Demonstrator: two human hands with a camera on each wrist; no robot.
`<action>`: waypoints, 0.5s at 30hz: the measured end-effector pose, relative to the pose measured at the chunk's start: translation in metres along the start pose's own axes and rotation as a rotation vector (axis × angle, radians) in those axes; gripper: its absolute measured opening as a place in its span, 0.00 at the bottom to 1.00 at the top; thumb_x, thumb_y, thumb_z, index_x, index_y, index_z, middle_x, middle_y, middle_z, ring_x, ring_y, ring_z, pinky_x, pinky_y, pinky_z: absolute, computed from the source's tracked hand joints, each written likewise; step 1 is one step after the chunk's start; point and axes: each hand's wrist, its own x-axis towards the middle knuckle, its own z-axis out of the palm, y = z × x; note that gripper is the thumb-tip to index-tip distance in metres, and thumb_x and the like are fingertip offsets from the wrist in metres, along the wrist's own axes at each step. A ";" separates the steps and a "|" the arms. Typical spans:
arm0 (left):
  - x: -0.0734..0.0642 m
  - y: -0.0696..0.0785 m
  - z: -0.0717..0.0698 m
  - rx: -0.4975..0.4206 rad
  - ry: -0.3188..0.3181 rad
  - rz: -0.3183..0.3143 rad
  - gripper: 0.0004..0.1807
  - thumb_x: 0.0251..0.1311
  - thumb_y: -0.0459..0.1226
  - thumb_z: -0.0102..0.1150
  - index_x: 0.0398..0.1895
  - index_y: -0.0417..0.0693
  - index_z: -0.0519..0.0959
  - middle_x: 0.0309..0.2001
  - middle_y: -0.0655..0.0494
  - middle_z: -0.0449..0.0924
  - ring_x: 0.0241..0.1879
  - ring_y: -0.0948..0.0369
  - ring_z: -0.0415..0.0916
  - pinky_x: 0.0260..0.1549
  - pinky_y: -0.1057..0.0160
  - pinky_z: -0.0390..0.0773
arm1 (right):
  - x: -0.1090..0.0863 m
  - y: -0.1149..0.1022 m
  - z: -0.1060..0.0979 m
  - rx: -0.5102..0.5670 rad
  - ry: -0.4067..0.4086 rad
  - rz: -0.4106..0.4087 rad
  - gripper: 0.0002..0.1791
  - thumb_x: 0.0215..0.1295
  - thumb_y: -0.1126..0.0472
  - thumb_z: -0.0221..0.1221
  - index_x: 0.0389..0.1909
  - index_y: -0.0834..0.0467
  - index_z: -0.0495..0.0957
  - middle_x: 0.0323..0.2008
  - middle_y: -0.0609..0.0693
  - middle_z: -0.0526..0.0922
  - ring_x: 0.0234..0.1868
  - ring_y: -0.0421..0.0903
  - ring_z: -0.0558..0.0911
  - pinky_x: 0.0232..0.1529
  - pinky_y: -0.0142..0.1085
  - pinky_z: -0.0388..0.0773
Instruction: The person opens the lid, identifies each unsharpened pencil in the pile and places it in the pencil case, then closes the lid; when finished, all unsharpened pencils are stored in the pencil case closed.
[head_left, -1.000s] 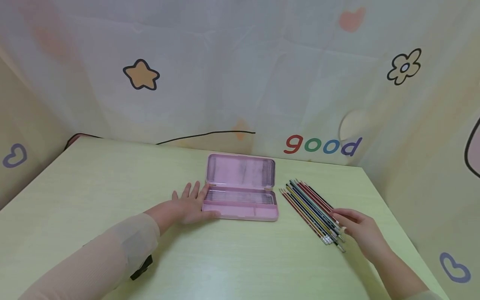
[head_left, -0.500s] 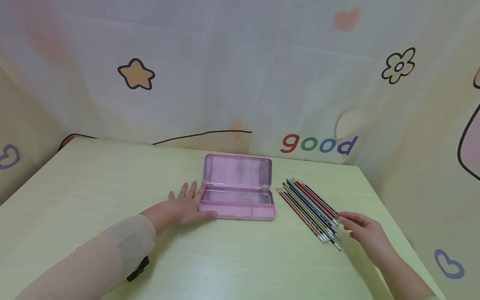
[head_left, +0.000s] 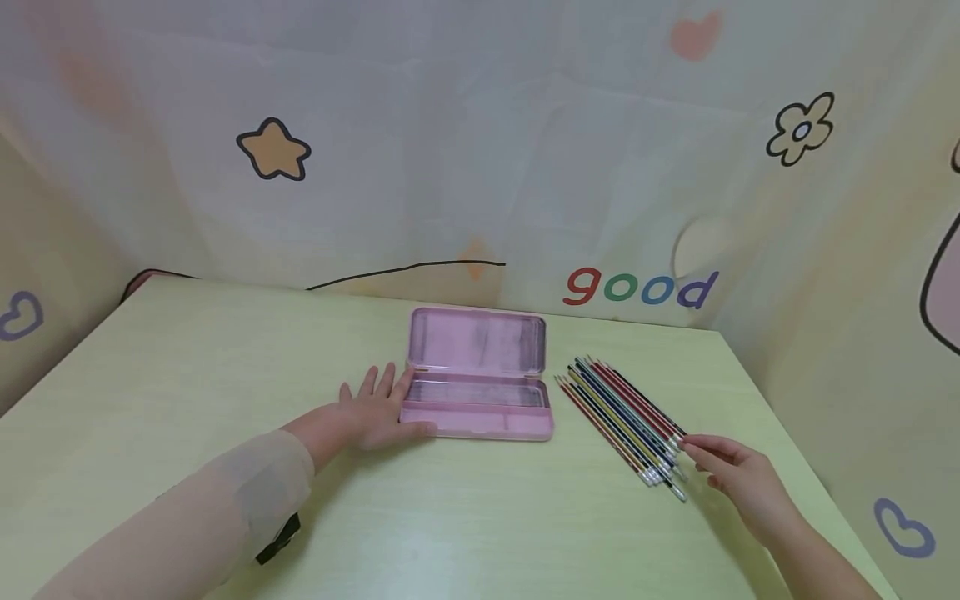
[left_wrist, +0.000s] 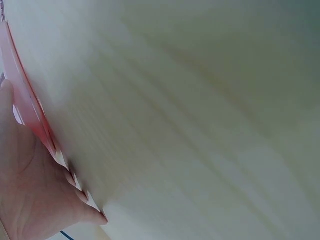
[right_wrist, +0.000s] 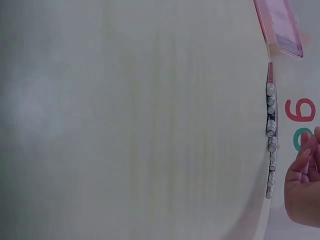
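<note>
A pink pencil case (head_left: 453, 422) lies open, its lid (head_left: 477, 342) tipped back. My left hand (head_left: 375, 417) rests against its left end with fingers spread and the thumb along the front edge; the left wrist view shows this hand (left_wrist: 35, 185) beside the pink case wall (left_wrist: 25, 95). To the case's right, a fan of striped pencils (head_left: 618, 417) lies slantwise, eraser ends toward me. At the fan's right side, my right hand (head_left: 738, 471) pinches the end of a dark pencil (head_left: 648, 402) between thumb and fingers; that end is hidden by the fingertips.
The pale wooden table (head_left: 465, 517) reaches back to a printed cloth (head_left: 480, 150) with a star, a flower and the word "good". The case and pencils lie near its back edge. A black strap (head_left: 277, 540) hangs under the left sleeve.
My right hand has shifted right and toward me along the pencils' right side, to the end of the dark pencil. My left hand stays at the case. The head view has shifted slightly.
</note>
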 end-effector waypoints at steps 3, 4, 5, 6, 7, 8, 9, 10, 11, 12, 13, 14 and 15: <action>0.000 -0.001 0.002 0.003 -0.002 -0.003 0.56 0.54 0.72 0.37 0.74 0.46 0.32 0.73 0.40 0.31 0.70 0.41 0.26 0.59 0.32 0.33 | -0.001 0.002 0.000 -0.002 0.002 0.007 0.11 0.62 0.50 0.60 0.43 0.48 0.82 0.36 0.29 0.79 0.38 0.35 0.75 0.38 0.29 0.75; 0.000 0.000 0.002 -0.002 0.000 0.001 0.57 0.53 0.72 0.37 0.74 0.46 0.33 0.73 0.39 0.31 0.70 0.41 0.26 0.59 0.32 0.33 | -0.002 0.002 -0.001 -0.007 0.003 0.008 0.12 0.62 0.50 0.60 0.43 0.49 0.82 0.36 0.29 0.79 0.38 0.35 0.75 0.38 0.29 0.75; -0.001 0.000 0.002 0.000 0.000 0.002 0.57 0.53 0.72 0.37 0.74 0.46 0.33 0.73 0.39 0.31 0.70 0.41 0.26 0.59 0.32 0.33 | -0.002 0.003 -0.001 -0.011 0.002 0.011 0.12 0.62 0.50 0.60 0.44 0.49 0.82 0.36 0.28 0.79 0.38 0.35 0.75 0.38 0.29 0.75; -0.001 0.000 0.001 0.001 -0.003 -0.001 0.57 0.53 0.73 0.36 0.74 0.46 0.33 0.73 0.40 0.31 0.70 0.41 0.26 0.59 0.32 0.33 | -0.003 0.003 -0.002 -0.014 0.000 0.011 0.13 0.62 0.50 0.60 0.44 0.50 0.82 0.37 0.28 0.79 0.38 0.35 0.75 0.38 0.29 0.75; -0.001 0.000 0.001 0.000 -0.004 -0.001 0.58 0.53 0.73 0.36 0.73 0.46 0.33 0.73 0.39 0.31 0.70 0.41 0.26 0.59 0.32 0.33 | -0.003 0.003 -0.002 -0.016 -0.004 0.009 0.13 0.62 0.50 0.59 0.44 0.50 0.82 0.37 0.28 0.79 0.39 0.35 0.75 0.38 0.29 0.75; -0.002 0.000 0.000 0.001 -0.006 -0.004 0.58 0.52 0.73 0.36 0.74 0.46 0.33 0.73 0.39 0.31 0.70 0.41 0.26 0.59 0.33 0.32 | -0.003 0.004 -0.003 -0.016 -0.007 0.011 0.13 0.63 0.50 0.59 0.44 0.50 0.82 0.37 0.28 0.79 0.39 0.35 0.75 0.38 0.29 0.75; -0.002 0.000 0.000 -0.003 -0.003 -0.001 0.58 0.53 0.73 0.36 0.73 0.45 0.33 0.73 0.39 0.31 0.70 0.41 0.26 0.59 0.32 0.33 | -0.003 0.004 -0.004 -0.021 -0.006 0.012 0.12 0.63 0.50 0.59 0.44 0.50 0.82 0.37 0.28 0.79 0.38 0.35 0.75 0.38 0.29 0.75; -0.003 0.000 0.000 -0.006 -0.005 -0.001 0.57 0.53 0.72 0.37 0.73 0.44 0.33 0.73 0.38 0.31 0.70 0.40 0.26 0.59 0.32 0.33 | -0.004 0.005 -0.004 -0.022 -0.006 0.014 0.12 0.63 0.51 0.59 0.44 0.50 0.82 0.36 0.28 0.79 0.38 0.35 0.75 0.38 0.29 0.75; -0.003 0.000 0.000 -0.005 -0.004 -0.002 0.57 0.54 0.72 0.37 0.73 0.44 0.33 0.73 0.39 0.31 0.70 0.41 0.26 0.59 0.32 0.33 | -0.005 0.007 -0.004 -0.024 -0.002 0.015 0.11 0.63 0.51 0.59 0.43 0.49 0.82 0.36 0.29 0.80 0.37 0.35 0.75 0.37 0.29 0.75; -0.004 0.001 0.000 -0.010 -0.003 -0.002 0.56 0.54 0.71 0.38 0.73 0.45 0.33 0.73 0.39 0.31 0.70 0.40 0.26 0.59 0.32 0.33 | -0.006 0.008 -0.005 -0.026 0.003 0.018 0.10 0.63 0.52 0.59 0.42 0.48 0.83 0.35 0.29 0.80 0.36 0.35 0.75 0.36 0.29 0.75; -0.004 0.001 0.000 -0.011 0.002 0.002 0.56 0.55 0.70 0.38 0.73 0.44 0.33 0.72 0.38 0.31 0.70 0.40 0.26 0.59 0.32 0.34 | -0.006 0.009 -0.005 -0.026 0.011 0.026 0.08 0.63 0.52 0.60 0.41 0.46 0.83 0.35 0.30 0.80 0.35 0.35 0.75 0.36 0.29 0.75; -0.005 0.001 0.000 -0.013 0.002 0.004 0.56 0.55 0.70 0.38 0.73 0.44 0.33 0.72 0.38 0.31 0.70 0.40 0.26 0.59 0.32 0.34 | -0.007 0.011 -0.005 -0.032 0.021 0.036 0.07 0.62 0.51 0.60 0.39 0.44 0.83 0.33 0.31 0.80 0.33 0.35 0.74 0.35 0.29 0.75; -0.005 0.001 0.001 -0.017 0.000 0.008 0.55 0.56 0.69 0.38 0.73 0.43 0.34 0.72 0.38 0.31 0.69 0.39 0.27 0.58 0.31 0.34 | -0.007 0.012 -0.005 -0.040 0.032 0.047 0.05 0.62 0.51 0.60 0.37 0.42 0.83 0.33 0.31 0.79 0.32 0.35 0.74 0.34 0.28 0.75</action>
